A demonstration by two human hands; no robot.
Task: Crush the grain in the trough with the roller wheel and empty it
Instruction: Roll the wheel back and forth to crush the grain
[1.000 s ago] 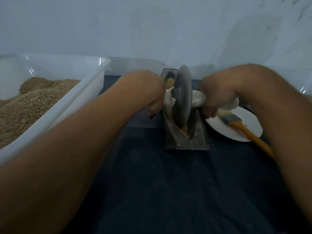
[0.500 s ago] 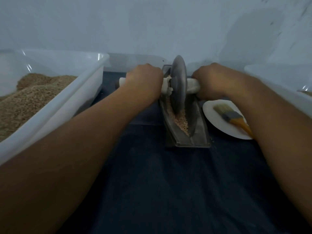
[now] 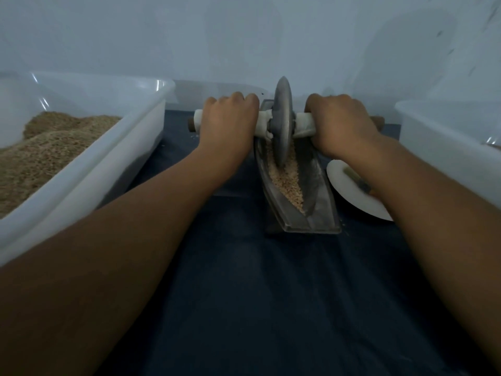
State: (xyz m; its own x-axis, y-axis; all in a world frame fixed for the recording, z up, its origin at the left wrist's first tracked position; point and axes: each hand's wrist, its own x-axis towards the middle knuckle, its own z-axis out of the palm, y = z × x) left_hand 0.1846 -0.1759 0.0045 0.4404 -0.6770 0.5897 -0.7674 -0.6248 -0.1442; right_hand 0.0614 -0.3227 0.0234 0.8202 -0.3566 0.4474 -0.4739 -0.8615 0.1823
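A grey metal roller wheel (image 3: 282,120) stands upright in the far half of a narrow metal trough (image 3: 317,213) on the dark cloth. Pale crushed grain (image 3: 287,183) lies along the trough's bottom, in front of the wheel. A white-wrapped axle runs through the wheel to both sides. My left hand (image 3: 229,123) grips the left handle (image 3: 198,121), whose dark end sticks out past my fingers. My right hand (image 3: 339,123) grips the right handle (image 3: 303,126). Both arms are stretched forward.
A large translucent bin (image 3: 108,169) full of brown grain (image 3: 46,147) stands at the left. Another translucent bin (image 3: 447,147) stands at the right. A white plate (image 3: 349,191) with a brush (image 3: 357,180) lies right of the trough, partly under my right forearm. A pale wall closes the back.
Both hands have pushed the wheel away from me, from the trough's near half to its far half. More grain now shows in front of the wheel.
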